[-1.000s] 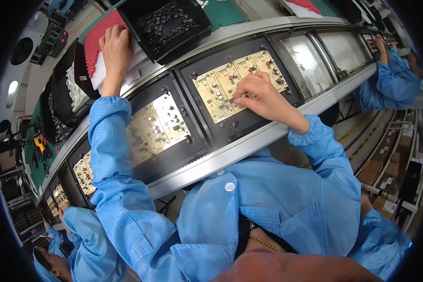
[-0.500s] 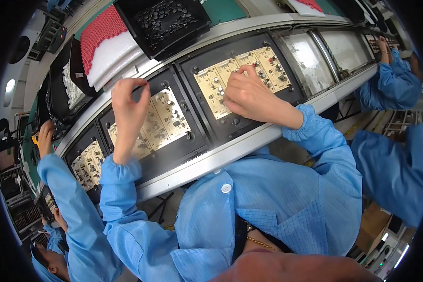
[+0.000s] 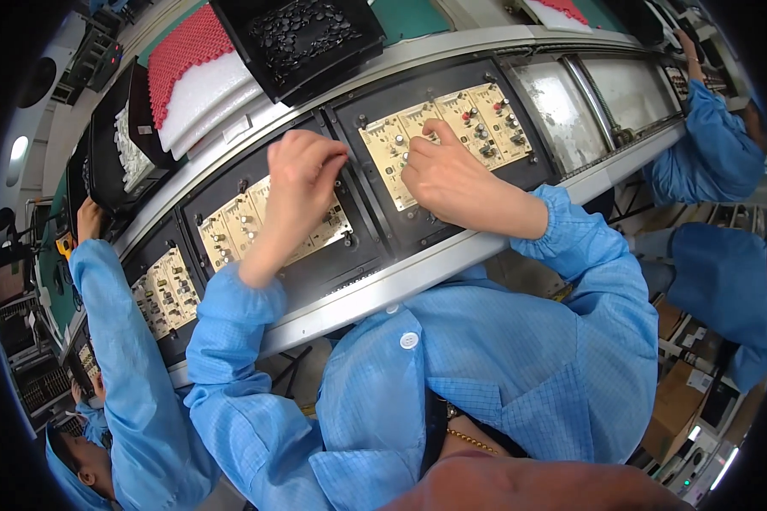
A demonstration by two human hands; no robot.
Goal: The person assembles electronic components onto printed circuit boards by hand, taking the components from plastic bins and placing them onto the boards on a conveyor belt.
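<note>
Two black carrier trays sit in front of me on the line, each with a panel of tan circuit boards. My left hand (image 3: 302, 179) is raised over the right part of the left circuit board panel (image 3: 223, 238), covering some of it. Its thumb and fingers are pinched together near the gap between the trays; what they hold, if anything, is too small to make out. My right hand (image 3: 453, 183) is over the lower middle of the right circuit board panel (image 3: 382, 143), its fingers curled down among upright capacitors. Whatever is between those fingers is hidden.
Beyond the silver rail (image 3: 349, 312) stands a black bin (image 3: 337, 66) of small dark discs. Red foam (image 3: 183, 64) and white foam sheets (image 3: 204, 111) lie left of it. A black box (image 3: 153, 162) holds white parts. A co-worker's hand (image 3: 89, 219) reaches in at the left.
My left hand has moved right across the left panel toward the gap between the trays. My right hand has barely shifted. Both panels have slid slightly right.
</note>
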